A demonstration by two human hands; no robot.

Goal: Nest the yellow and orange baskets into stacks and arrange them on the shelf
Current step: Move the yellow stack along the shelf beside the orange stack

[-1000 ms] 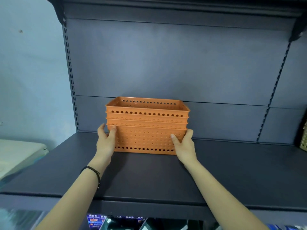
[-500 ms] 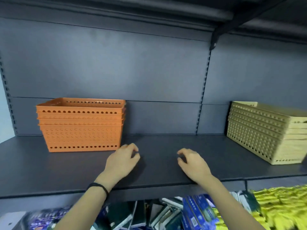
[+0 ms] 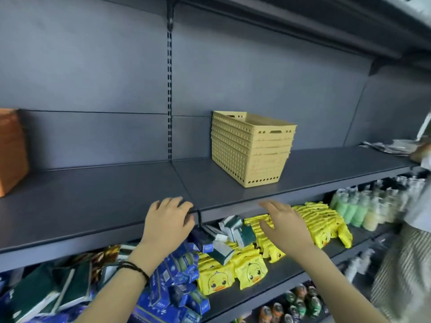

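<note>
The long dark grey metal shelf point(image 3: 116, 194) carries both finished piles, well apart from each other. At the right edge of view a second person in a checked garment point(image 3: 405, 264) stands close to the shelf end, so any sideways move there wants care.

The nested stack of pale yellow perforated plastic baskets point(image 3: 251, 150) stands right of the shelf's centre seam, set back from the front lip and apparently turned at an angle to it. The nested stack of orange perforated plastic baskets point(image 3: 11, 150) sits at the far left, mostly cut off by the frame.

Both hands are empty with fingers loosely spread. The left hand point(image 3: 168, 220) lies at the shelf's front lip, fingertips on or just over its edge (contact is hard to confirm). The right hand point(image 3: 286, 222) hovers in front of the lip, below the yellow stack and clear of it.

The step in hand looks like reaching for the yellow stack to square it up. Done well, that means 2 hands, 1 on each short side, low on the bottom basket so all move as 1 unit. Slide rather than lift, because the upper rims could shift or tip. Turn it parallel to the lip, in line with the orange stack.
</note>
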